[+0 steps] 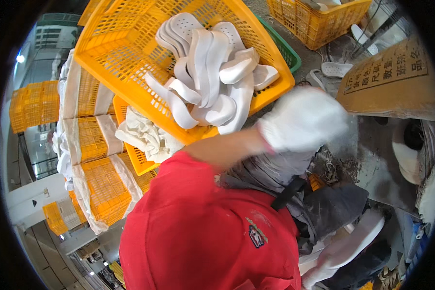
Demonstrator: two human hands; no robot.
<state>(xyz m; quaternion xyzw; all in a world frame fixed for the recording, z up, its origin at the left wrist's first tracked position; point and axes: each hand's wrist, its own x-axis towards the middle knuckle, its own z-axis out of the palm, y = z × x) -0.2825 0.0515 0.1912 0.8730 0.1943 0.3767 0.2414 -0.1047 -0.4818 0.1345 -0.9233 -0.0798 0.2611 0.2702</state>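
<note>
Gloved hand (pixel 302 118), blurred, grip unreadable, beside the tilted yellow crate (pixel 130 53) holding many white insoles (pixel 210 72) unhandled.

Hand (pixel 302 118): covered by a white fabric glove, blurred, with a thin pink edge at the cuff. Forearm behind the cuff: bare, unsleeved. Red garment (pixel 203 232) below the forearm: carries a small embroidered patch (pixel 257 234). Grey dusty apron (pixel 280 176) under the hand.

Bright, even light; fisheye edges bend darkly; the moving glove blurs.
</note>
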